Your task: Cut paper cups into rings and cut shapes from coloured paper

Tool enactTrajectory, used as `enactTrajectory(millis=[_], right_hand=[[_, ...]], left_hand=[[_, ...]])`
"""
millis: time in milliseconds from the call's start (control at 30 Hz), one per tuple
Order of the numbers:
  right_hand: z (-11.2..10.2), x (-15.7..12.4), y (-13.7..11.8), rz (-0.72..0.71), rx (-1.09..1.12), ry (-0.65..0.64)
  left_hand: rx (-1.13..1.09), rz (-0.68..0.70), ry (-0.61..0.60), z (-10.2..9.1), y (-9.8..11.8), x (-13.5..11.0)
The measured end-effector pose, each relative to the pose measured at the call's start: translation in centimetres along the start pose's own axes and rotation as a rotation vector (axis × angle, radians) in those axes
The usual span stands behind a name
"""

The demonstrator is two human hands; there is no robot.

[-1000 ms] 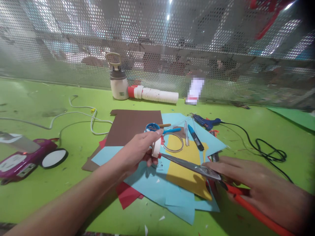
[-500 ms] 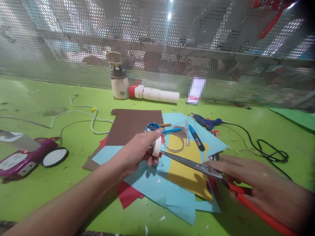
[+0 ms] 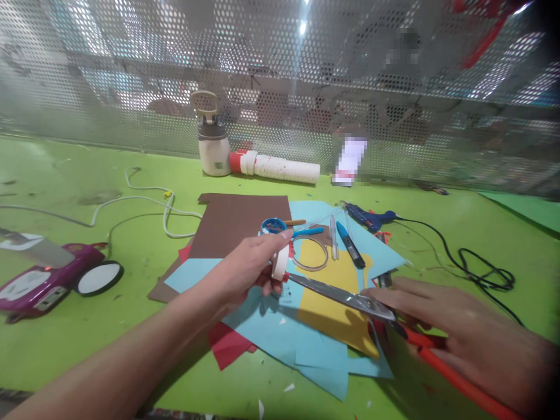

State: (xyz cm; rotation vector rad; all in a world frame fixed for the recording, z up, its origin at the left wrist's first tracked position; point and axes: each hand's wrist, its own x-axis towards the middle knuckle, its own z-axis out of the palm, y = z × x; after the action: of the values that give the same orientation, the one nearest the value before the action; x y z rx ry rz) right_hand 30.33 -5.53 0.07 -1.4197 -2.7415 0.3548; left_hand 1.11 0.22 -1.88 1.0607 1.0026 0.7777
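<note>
Between the thumb and fingers of my left hand (image 3: 251, 262) is a white ring-shaped piece (image 3: 280, 263) with red bits along its edge. My right hand (image 3: 455, 326) grips red-handled scissors (image 3: 350, 298). Their blades point left, and the tip meets the red bit at the ring's lower edge. Below lie stacked sheets: a yellow sheet (image 3: 332, 318), a light blue sheet (image 3: 262, 326) and a brown sheet (image 3: 245, 221). Behind the white piece are a blue tape ring (image 3: 273, 226) and a thin tan ring (image 3: 310, 267).
A blue glue gun (image 3: 367, 217) with a black cord lies to the right, near a blue marker (image 3: 350, 245). At the left is a purple power strip (image 3: 56, 280). A white bottle (image 3: 214, 154) and a white ribbed tube (image 3: 286, 168) stand before the mesh panel (image 3: 262, 76).
The camera view has shifted very slightly. The scissors' tip stays at the white piece's lower edge, with the red bit there looking a little different. Both hands keep their grips.
</note>
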Motion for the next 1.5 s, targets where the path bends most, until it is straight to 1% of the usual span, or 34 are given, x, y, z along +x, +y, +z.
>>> enactTrajectory(millis=[167,367,533,867,1100,1333,1500], right_hand=[[0.01,-0.08,0.23,-0.005,-0.040,0.017],[0.09,-0.18,0.34,-0.006,-0.048,0.014],[0.22,-0.08,0.45,-0.039,-0.061,0.060],[0.07,-0.03,0.25,-0.024,-0.043,0.010],[0.06,-0.11,0.15,-0.026,-0.063,0.064],[0.38,-0.49,0.47,-0.008,-0.066,0.032],[0.74,-0.54,0.86,-0.013,-0.028,0.047]], left_hand=[[0.005,0.007,-0.011,0.02,0.04,0.03],[0.003,0.002,0.011,0.08,0.13,-0.01],[0.006,-0.009,0.021,0.17,0.17,0.00],[0.007,-0.010,0.028,0.23,0.37,0.01],[0.003,-0.017,0.039,0.25,0.34,-0.02],[-0.018,-0.011,0.031,0.16,0.24,0.03],[-0.032,-0.010,0.021,0.22,0.38,-0.04]])
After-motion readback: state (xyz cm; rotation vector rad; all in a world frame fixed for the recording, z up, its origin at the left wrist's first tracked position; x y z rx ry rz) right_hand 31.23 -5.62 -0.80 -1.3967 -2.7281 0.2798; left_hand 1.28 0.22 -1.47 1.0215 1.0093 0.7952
